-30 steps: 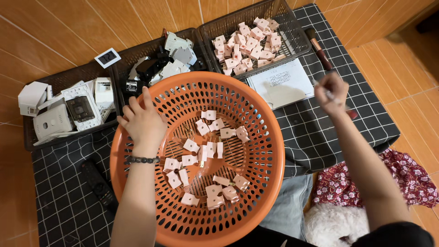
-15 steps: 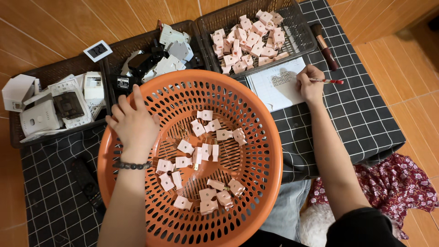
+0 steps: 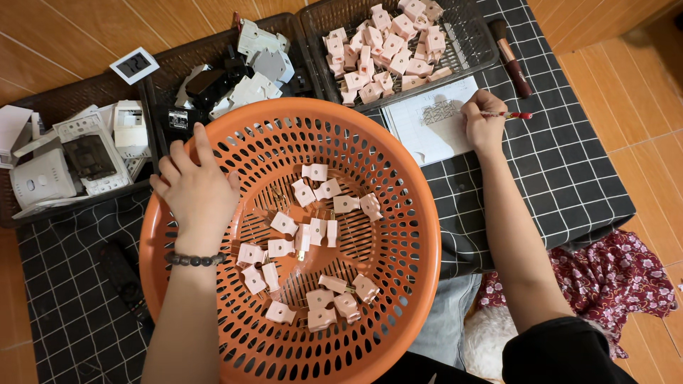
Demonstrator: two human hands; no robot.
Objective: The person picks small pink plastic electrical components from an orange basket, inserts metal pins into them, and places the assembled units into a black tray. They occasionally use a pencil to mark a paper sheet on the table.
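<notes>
Head camera looks down on the right hand (image 3: 484, 126), whose fingers pinch a thin red pen (image 3: 506, 114) with its tip over a white sheet of ruled paper (image 3: 434, 121). That sheet lies on a black cloth with a white grid pattern (image 3: 569, 178), just in front of a dark wire tray (image 3: 469, 50) heaped with small pale pink plastic plug parts (image 3: 384, 46). A brown-handled brush (image 3: 511, 57) lies on the cloth just right of that tray.

The left hand (image 3: 193, 188), a dark bead bracelet (image 3: 194, 260) at its wrist, rests flat with fingers spread on the rim and inner wall of a large round orange plastic basket with a slotted bottom (image 3: 398, 213); it grips nothing. More of the same pink parts (image 3: 313, 242) lie scattered across the basket's bottom, near the hand but apart from it.

Behind the basket a second dark tray (image 3: 163, 99) holds white and black plastic pieces (image 3: 249, 71), and at far left another holds white box-shaped housings (image 3: 78, 153).
</notes>
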